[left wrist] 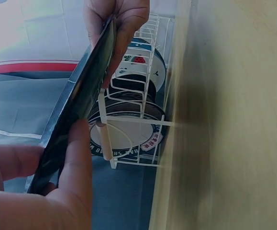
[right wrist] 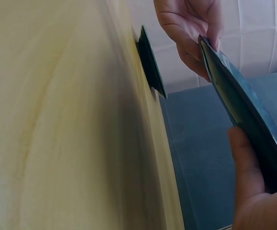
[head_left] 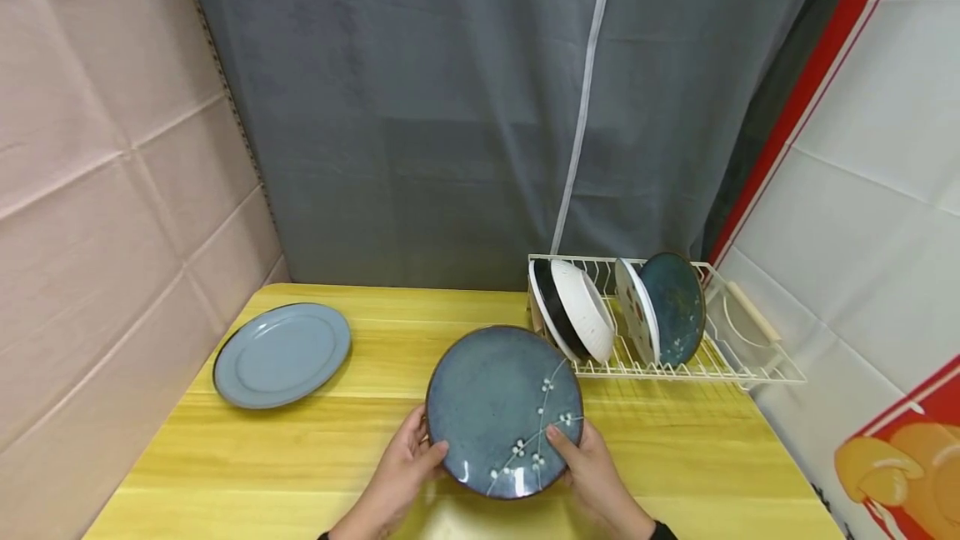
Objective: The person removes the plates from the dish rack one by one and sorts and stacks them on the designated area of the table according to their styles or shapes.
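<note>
A round blue-green plate (head_left: 487,407) with white blossom sprigs and a dark rim is held above the near middle of the table, its face tilted toward me. My left hand (head_left: 402,463) grips its lower left edge, thumb on the face and fingers behind. On the lower right edge my right hand (head_left: 597,473) does the same, thumb over the blossoms. Both wrist views show the plate edge-on, off the tabletop: in the left wrist view the plate (left wrist: 81,105) slants between both hands, and in the right wrist view the plate (right wrist: 246,110) does too.
A grey-blue plate (head_left: 283,354) lies at the table's left. At the back right stands a white wire dish rack (head_left: 720,361) holding a white bowl (head_left: 583,307), a white plate (head_left: 637,315) and a dark teal plate (head_left: 672,307) on edge. A grey curtain (head_left: 412,107) hangs behind the wooden table (head_left: 247,473).
</note>
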### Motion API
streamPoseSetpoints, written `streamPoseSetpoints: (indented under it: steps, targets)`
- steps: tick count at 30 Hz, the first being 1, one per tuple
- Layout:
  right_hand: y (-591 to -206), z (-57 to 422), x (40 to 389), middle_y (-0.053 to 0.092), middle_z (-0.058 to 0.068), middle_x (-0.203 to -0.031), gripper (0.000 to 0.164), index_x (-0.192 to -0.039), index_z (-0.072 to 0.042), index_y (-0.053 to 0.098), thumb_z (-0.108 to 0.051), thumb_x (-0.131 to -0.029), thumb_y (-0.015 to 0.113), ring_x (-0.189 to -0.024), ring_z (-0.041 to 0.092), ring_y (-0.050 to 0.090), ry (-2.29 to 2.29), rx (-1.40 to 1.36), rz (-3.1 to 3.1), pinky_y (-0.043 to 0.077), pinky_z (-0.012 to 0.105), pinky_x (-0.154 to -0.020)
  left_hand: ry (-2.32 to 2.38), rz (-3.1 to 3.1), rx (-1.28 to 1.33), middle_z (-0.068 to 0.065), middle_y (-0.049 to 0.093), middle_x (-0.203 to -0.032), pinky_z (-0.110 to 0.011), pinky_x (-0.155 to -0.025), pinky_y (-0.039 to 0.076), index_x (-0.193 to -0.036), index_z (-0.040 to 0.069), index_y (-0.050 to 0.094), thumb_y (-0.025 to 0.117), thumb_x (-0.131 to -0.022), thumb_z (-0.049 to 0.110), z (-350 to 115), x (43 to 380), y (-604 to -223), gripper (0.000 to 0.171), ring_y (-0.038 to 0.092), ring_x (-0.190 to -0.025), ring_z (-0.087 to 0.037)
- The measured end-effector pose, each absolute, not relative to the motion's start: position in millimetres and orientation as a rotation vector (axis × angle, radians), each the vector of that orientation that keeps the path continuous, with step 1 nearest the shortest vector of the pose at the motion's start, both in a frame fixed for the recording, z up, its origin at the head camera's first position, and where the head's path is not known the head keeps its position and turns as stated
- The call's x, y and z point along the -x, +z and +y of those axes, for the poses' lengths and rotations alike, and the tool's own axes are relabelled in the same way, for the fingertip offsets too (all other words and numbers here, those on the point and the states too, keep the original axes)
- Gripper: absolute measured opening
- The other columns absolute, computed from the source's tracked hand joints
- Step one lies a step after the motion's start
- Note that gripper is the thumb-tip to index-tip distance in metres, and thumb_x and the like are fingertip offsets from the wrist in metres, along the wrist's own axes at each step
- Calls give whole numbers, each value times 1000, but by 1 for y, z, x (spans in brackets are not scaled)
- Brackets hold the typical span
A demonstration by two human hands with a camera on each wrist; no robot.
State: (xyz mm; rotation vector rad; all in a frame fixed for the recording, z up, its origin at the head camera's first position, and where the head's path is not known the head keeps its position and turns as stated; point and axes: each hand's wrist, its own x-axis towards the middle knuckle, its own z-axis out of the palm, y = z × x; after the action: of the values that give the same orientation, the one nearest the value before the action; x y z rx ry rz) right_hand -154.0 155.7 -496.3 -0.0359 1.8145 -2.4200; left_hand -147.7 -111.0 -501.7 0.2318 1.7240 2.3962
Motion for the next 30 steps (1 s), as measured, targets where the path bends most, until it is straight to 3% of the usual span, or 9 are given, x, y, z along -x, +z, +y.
streamPoseSetpoints:
  steps: [6,17,24,30]
  targets:
    - [-499,154,154,65,12,-122,60,-151,13,23,-9,-106,56,-104,22,70,-2371,29,1776,59,38,-90,2407,1808,-121,-31,43,-148,-31,-67,59,-155,-12,23,59,-96,-8,-111,146,-504,69,65,-102,-18]
    - [-490,155,158,54,17,-140,71,-159,4,11,-18,-108,56,-115,26,64,-2324,54,1698,55,42,-97,2484,1755,-136,-28,49,-142,-32,-67,61,-153,-15,22,54,-95,-11,-114,147,-505,66,67,-95,-16]
    - [-488,168,161,66,14,-119,64,-157,2,16,-14,-108,54,-94,24,72,-2317,45,1798,62,41,-79,2520,1725,-54,-24,52,-140,-33,-68,61,-154,-13,21,53,-96,-11,-123,149,-500,66,66,-94,-18]
    - [-482,187,163,68,18,-121,56,-154,2,20,-13,-109,50,-99,32,72,-2366,84,1874,61,48,-83,2560,1781,28,-20,52,-136,-34,-71,62,-153,-11,26,50,-97,-13,-141,153,-495,62,66,-96,-20]
